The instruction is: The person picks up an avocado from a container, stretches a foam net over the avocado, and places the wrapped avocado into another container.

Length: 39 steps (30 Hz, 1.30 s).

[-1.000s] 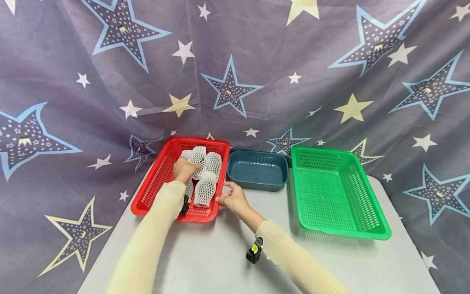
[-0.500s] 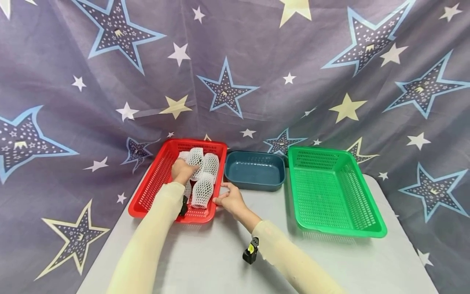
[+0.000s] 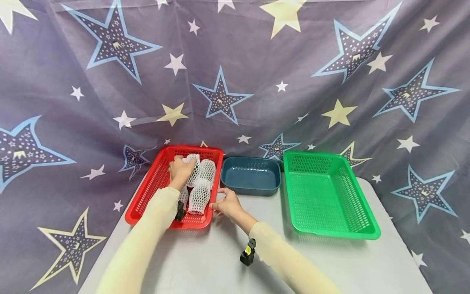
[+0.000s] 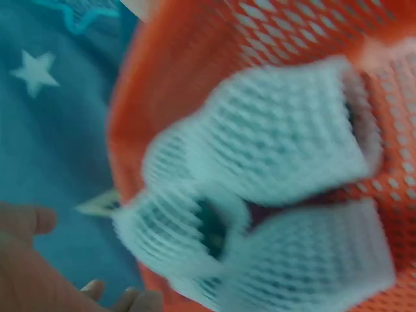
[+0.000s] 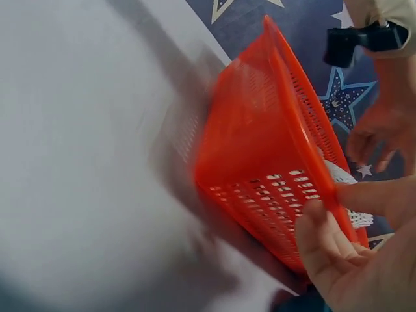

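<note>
Several white foam fruit nets lie bunched in the right half of the red basket; in the left wrist view something dark shows inside the net sleeves. My left hand hovers over the basket, overlapping the back nets in the head view. Its fingers are loosely bent and apart, holding nothing, as the left wrist view shows the hand off to the side of the nets. With thumb and fingers, my right hand pinches the basket's right rim.
A dark blue rectangular dish stands just right of the red basket. Further right is a green basket with nothing in it. Behind the white-covered table hangs a star-patterned curtain.
My left hand has risen slightly and drawn toward the back of the nets, its thumb shifting with it. My right hand stays at the basket rim. The head view has tilted slightly upward.
</note>
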{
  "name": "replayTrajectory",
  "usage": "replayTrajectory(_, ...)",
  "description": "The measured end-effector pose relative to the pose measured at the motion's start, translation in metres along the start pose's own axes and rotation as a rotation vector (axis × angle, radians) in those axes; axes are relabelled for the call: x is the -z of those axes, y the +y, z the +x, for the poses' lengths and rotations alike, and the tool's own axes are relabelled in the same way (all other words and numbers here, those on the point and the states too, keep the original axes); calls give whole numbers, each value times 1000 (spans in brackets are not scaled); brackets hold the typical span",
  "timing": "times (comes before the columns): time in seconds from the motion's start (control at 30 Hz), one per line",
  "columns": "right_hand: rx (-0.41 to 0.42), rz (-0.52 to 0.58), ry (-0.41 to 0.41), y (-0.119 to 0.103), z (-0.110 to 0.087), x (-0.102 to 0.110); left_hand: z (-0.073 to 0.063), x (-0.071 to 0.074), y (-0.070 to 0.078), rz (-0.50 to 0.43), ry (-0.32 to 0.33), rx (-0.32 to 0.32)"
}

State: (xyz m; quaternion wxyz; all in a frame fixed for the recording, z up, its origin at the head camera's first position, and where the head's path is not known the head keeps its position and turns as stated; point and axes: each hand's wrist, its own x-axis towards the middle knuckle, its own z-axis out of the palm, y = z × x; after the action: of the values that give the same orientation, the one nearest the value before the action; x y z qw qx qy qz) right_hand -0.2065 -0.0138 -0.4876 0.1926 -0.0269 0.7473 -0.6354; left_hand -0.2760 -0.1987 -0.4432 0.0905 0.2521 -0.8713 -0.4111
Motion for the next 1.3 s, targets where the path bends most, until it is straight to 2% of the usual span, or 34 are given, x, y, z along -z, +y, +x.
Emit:
replayTrajectory(0.1,66,-21,34,-7,6,12,-10,-4,21,-119,37,-90)
replayTrajectory(0.2,160,-24,79,-24,13,32,-24,-6,44,-209,40,-222)
replayTrajectory(0.3,279,-87,124,-43,15,56,-42,-5,64,-250,-16,-349)
replayTrajectory(0.4,402,-202,166,-62,8,83,-61,-6,79,-255,-90,-480)
replayTrajectory(0.5,504,-309,183,-77,-3,108,-77,-9,88,-249,-133,-589)
replayTrajectory(0.6,564,-396,196,-86,-15,127,-90,-16,92,-257,-167,-663)
replayTrajectory(0.7,597,-488,240,-86,-28,138,-101,-28,90,-255,-211,-698)
replayTrajectory(0.83,599,-565,281,-70,-44,144,-117,-48,79,-216,-242,-695)
replayTrajectory(0.93,593,-579,311,-52,-52,147,-129,-63,70,-178,-262,-681)
replayTrajectory(1.07,579,-559,340,-27,-57,147,-140,-81,55,-176,-299,-663)
replayTrajectory(1.17,582,-547,339,-9,-58,144,-146,-92,42,-188,-302,-660)
replayTrajectory(1.3,586,-564,331,12,-58,139,-150,-106,24,-144,-284,-676)
